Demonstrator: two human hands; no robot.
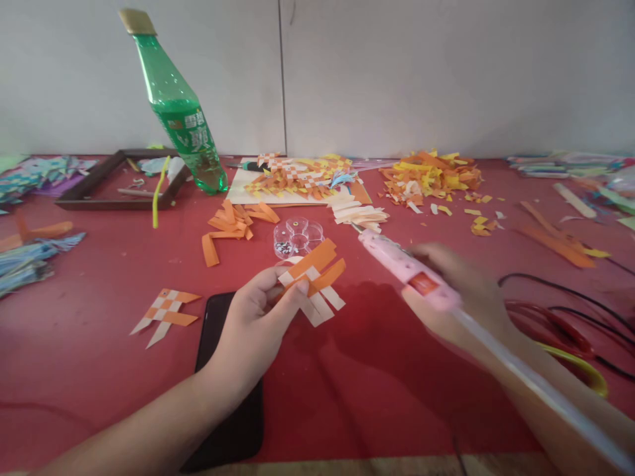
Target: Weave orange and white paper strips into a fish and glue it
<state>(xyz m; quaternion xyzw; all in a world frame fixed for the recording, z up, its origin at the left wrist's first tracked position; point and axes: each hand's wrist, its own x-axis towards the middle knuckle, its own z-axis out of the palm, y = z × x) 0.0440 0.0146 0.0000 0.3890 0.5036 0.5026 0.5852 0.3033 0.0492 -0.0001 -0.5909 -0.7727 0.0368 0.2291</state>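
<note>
My left hand pinches the orange-and-white paper piece over the red table, thumb clamped on its front. My right hand wraps the pink glue gun, nozzle at the pale strips. Just beyond my left fingers, the clear bead tray, partly covered; a black phone beneath that wrist; green bottle farther back; black cables beside my right forearm.
</note>
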